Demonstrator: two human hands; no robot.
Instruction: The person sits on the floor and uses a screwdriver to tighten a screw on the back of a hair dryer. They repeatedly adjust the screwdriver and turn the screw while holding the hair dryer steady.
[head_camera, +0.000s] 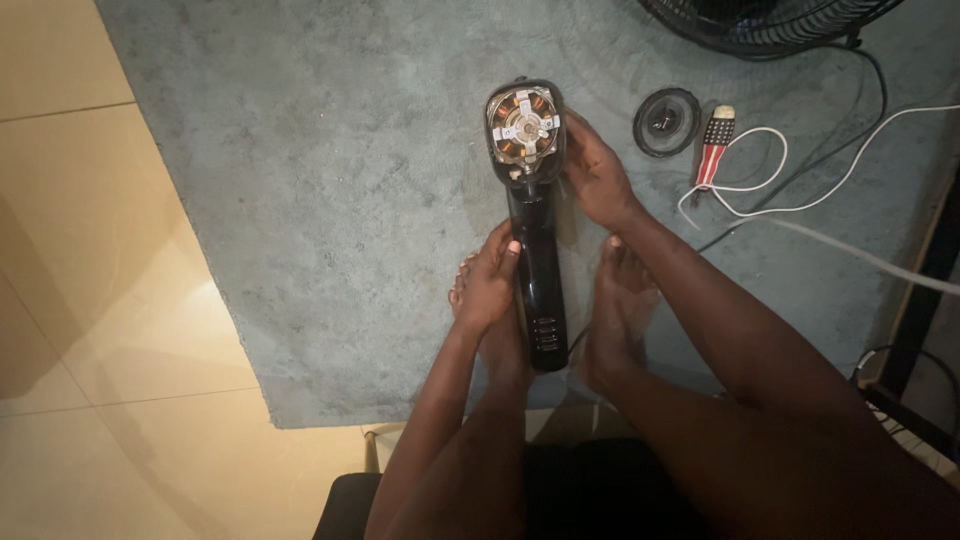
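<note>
A black fan motor unit (537, 250) on its long neck stands between my bare feet on the grey-green rug (330, 180). Its housing is off, so the copper windings and metal motor core (524, 125) show at the top. My left hand (488, 282) grips the black neck partway down, just above a row of buttons (547, 335). My right hand (596, 170) holds the right side of the motor head.
A round black cap (666, 121) and a red-handled screwdriver (714, 147) lie on the rug to the right. A white cable (790, 205) loops beside them. A black fan grille (765, 22) sits at the top right. Tan floor tiles (90, 280) lie to the left.
</note>
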